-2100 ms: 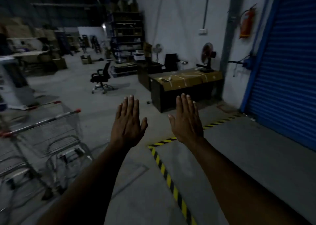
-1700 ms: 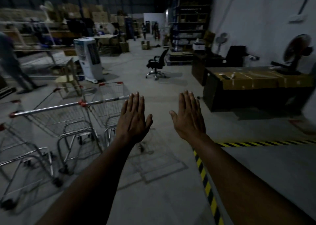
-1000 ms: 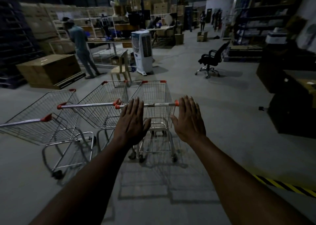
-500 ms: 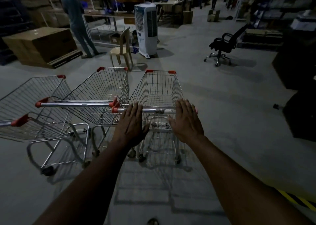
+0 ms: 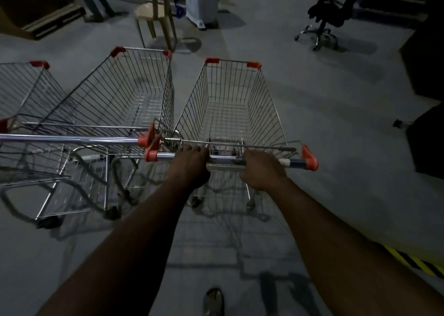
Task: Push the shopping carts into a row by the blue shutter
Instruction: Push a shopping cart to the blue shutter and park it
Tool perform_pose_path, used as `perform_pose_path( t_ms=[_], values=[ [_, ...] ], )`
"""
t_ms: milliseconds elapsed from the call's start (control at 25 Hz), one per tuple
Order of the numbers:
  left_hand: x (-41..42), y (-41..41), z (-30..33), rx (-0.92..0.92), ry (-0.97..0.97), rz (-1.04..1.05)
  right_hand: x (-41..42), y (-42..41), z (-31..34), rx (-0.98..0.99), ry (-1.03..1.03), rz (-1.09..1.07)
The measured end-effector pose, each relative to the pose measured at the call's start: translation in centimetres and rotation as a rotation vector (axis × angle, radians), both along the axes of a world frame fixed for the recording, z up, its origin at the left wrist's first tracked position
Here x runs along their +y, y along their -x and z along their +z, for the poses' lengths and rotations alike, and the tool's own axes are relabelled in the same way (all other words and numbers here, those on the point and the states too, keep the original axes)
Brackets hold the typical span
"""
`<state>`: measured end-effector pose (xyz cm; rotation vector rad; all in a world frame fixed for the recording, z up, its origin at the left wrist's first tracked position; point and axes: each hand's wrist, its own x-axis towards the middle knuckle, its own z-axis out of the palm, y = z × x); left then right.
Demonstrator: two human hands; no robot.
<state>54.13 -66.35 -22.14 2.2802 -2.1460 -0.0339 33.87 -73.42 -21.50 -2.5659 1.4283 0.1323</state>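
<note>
While both hands (image 5: pixel 225 169) grip its handle (image 5: pixel 223 157), the cart's basket (image 5: pixel 230 109) holds nothing.

text: none legible | labels: none | signs: none | numbers: none

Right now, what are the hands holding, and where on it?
Both the left hand and the right hand grip the handle bar of the rightmost shopping cart, fingers curled over it.

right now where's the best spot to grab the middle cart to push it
Grip the middle cart by its chrome handle bar, between the red end caps, coming from behind. The bar lies level and bare, facing the person; the basket tapers away ahead.
</note>
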Motion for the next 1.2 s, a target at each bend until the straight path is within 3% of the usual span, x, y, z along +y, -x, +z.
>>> perform_pose_path(
  t_ms=[240, 600, 760, 800, 920, 1200],
  values=[
    [0.7, 0.6, 0.0, -0.048, -0.265, -0.047, 1.4, 0.1, -0.6, 0.158, -0.114, -0.060],
    [18.7, 8.9, -2.4, -0.014, -0.182, -0.107, 19.6, 8.8, -0.1, 0.143, -0.098, -0.003],
    [26.6, 13.6, -2.6, 0.146, -0.406, 0.032, 28.8, 13.4, 0.9, 0.213, -0.095, -0.003],
    [29.1, 14.6, -2.7, 0.126, -0.357, -0.006, 31.2, 14.4, 1.1, 0.224, -0.106, -0.021],
    [37.6, 16.5, -3.9, -0.053, 0.105, -0.271, 38.3, 16.3, 1.7, 0.209, -0.127, -0.079],
    [51.7, 17.1, -4.1, -0.118, 0.412, -0.495, 55.5, 17.6, 1.8, 0.157, -0.118, -0.253]
  ],
)
